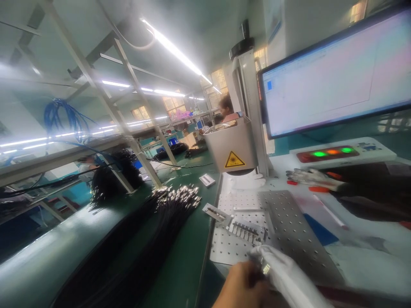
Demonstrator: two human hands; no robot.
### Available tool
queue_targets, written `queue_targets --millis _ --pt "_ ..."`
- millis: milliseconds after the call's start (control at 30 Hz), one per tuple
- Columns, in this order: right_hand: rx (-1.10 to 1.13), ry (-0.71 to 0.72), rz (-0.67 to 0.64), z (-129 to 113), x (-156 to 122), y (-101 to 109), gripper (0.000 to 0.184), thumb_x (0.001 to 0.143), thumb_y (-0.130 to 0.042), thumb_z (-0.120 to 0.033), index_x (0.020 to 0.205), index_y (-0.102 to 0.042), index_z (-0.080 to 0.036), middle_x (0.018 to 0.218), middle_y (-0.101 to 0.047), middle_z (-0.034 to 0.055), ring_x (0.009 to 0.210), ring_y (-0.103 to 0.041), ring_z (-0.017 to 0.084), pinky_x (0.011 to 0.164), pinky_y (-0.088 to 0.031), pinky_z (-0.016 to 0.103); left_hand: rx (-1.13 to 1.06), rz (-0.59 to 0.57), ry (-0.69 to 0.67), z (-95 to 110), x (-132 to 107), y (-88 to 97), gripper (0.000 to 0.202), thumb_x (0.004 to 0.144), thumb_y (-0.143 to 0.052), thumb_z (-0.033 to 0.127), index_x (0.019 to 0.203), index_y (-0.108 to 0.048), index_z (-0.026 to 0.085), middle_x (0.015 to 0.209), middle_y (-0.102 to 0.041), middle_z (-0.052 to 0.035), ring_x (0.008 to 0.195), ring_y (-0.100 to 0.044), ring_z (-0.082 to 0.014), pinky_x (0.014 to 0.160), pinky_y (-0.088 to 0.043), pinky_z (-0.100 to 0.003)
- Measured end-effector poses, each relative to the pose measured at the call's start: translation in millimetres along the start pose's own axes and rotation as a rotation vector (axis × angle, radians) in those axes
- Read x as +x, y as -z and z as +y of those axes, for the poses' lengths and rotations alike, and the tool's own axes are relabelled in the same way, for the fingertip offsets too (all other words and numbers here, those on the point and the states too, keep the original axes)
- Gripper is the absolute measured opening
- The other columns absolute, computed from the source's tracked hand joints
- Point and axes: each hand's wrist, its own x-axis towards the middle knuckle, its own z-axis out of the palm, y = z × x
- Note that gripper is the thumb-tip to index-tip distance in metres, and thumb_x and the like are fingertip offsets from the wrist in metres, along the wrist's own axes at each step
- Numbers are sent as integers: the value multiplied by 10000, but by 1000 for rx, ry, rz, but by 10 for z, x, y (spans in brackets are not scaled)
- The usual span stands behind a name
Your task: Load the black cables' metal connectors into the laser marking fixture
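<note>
One bare left hand (239, 282), one gloved right hand (284, 271), together at metal piece (266, 268) beside holed plate (224, 253) | grasp: blurred, cannot tell which holds it | cables (160, 235) on desk (190, 269), metal ends (176, 197) bunched plate-side, likely for reach

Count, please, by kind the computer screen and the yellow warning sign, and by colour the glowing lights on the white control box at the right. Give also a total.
Computer screen: 1
Yellow warning sign: 1
Green lights: 2
Orange light: 1
Total: 5
</note>
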Motion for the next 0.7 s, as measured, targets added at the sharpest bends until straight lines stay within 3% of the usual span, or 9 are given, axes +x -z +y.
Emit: queue_targets --millis 100,167,300,400,500,600,700 --pt "-137 5 25 -8 45 91 563 592 -678 -663 852 -723 -166 1032 -708 124 1060 -620 321 937 -504 357 -58 -60 -49 -8 37 4 318 764 -657 347 1019 -652 157 743 -628 -3 698 -560 -153 727 -443 -279" --pt "-272 13 68 41 77 133 648 550 -606 -668 926 -729 -156 1139 -673 147 1142 -584 339 987 -476 365 -64 -80 -63 -17 46 5 324 774 -648 373 1014 -654 157 747 -636 -9 693 -561 -153 714 -439 -275" --pt "-480 122 91 271 139 158 673 668 -457 -660 996 -731 -141 1138 -664 172 1066 -632 330 912 -518 362 -12 -67 -34 49 -61 57 331 774 -654 407 1000 -671 166 788 -652 -27 729 -560 -162 696 -425 -270" --pt "-519 187 124 397 159 182 574 761 -470 -609 998 -736 -158 1097 -685 150 1010 -660 300 859 -539 323 25 -85 -2 190 -263 195 362 749 -696 453 1006 -692 199 853 -663 -28 776 -559 -169 710 -417 -269" --pt "-478 206 69 372 143 222 495 799 -524 -591 1000 -741 -194 1081 -700 105 993 -669 249 829 -543 251 -49 -141 76 291 -427 359 450 799 -605 600 967 -706 195 828 -659 -33 735 -547 -152 705 -411 -275" --pt "-411 224 23 270 106 246 498 790 -555 -605 989 -747 -191 1042 -712 96 971 -676 239 809 -547 228 -166 -242 92 224 -414 439 494 765 -635 634 848 -709 153 782 -641 -34 681 -519 -115 680 -391 -252" --pt "-394 241 1 208 69 230 455 785 -573 -588 954 -753 -206 1014 -720 84 938 -683 232 785 -554 220 -252 -297 108 27 -274 421 475 711 -717 591 812 -704 127 741 -630 -31 641 -509 -97 667 -385 -243"
